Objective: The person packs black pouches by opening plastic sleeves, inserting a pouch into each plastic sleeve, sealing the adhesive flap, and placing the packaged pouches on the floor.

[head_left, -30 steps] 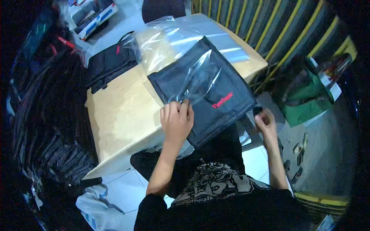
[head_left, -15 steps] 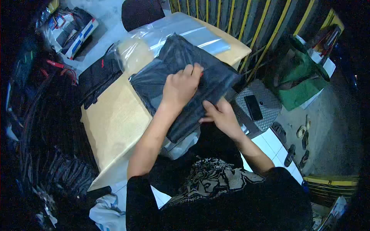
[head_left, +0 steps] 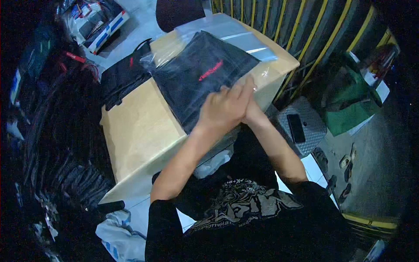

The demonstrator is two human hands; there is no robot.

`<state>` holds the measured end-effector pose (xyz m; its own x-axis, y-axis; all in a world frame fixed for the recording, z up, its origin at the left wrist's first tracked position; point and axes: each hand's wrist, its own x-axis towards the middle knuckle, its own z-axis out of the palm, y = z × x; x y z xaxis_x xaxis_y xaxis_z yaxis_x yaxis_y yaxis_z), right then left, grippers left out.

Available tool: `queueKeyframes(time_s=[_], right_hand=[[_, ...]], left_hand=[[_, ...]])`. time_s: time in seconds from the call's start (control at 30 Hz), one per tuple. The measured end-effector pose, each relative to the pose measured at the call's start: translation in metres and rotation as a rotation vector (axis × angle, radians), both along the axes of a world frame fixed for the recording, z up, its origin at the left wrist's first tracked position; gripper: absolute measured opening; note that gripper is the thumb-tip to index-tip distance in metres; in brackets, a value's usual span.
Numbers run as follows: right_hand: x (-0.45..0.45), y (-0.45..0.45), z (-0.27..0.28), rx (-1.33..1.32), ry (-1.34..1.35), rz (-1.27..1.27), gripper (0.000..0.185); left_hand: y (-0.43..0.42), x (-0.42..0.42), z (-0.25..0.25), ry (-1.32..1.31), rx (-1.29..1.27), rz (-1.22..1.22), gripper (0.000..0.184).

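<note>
A folded black cloth bag with red lettering lies flat on the table inside a clear plastic sleeve. My left hand is closed at the near right edge of the bag, its back turned up. Pressed against it is my right hand, largely covered by the left. Clear film glints beside the fingertips, and both hands seem to pinch the sleeve's edge; the exact grip is hidden.
More clear plastic sleeves lie at the table's far side. Another black bag rests at its left edge. To the right, a phone lies on a grey quilted seat, near a green bag. Yellow-edged shutters stand behind.
My left hand has moved off the middle of the bag to its near right edge, uncovering the red lettering. My right hand has come up against the left. The view has shifted slightly.
</note>
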<state>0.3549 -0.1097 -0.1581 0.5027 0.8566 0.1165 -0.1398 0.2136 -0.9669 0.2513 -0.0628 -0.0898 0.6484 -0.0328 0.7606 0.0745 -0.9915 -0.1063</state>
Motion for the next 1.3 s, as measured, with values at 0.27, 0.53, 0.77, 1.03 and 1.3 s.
queueKeyframes(time_s=[0.27, 0.53, 0.77, 1.03, 1.3], right_hand=[[0.003, 0.050, 0.003, -0.101, 0.534, 0.101, 0.030], [0.003, 0.050, -0.018, -0.021, 0.730, 0.301, 0.030], [-0.019, -0.034, -0.022, 0.017, 0.641, 0.145, 0.045], [-0.011, -0.068, -0.039, 0.071, 0.784, 0.024, 0.043], [-0.022, -0.129, -0.071, -0.101, 0.792, 0.505, 0.061]], left_hand=[[-0.054, -0.036, -0.013, 0.156, 0.033, 0.020, 0.044], [-0.058, -0.038, -0.032, 0.168, 0.033, 0.041, 0.047], [-0.061, -0.090, -0.047, 0.377, -0.186, 0.311, 0.051], [-0.084, -0.163, -0.094, 0.352, -0.538, 0.335, 0.045], [-0.083, -0.190, -0.093, -0.056, -0.829, 0.292, 0.037]])
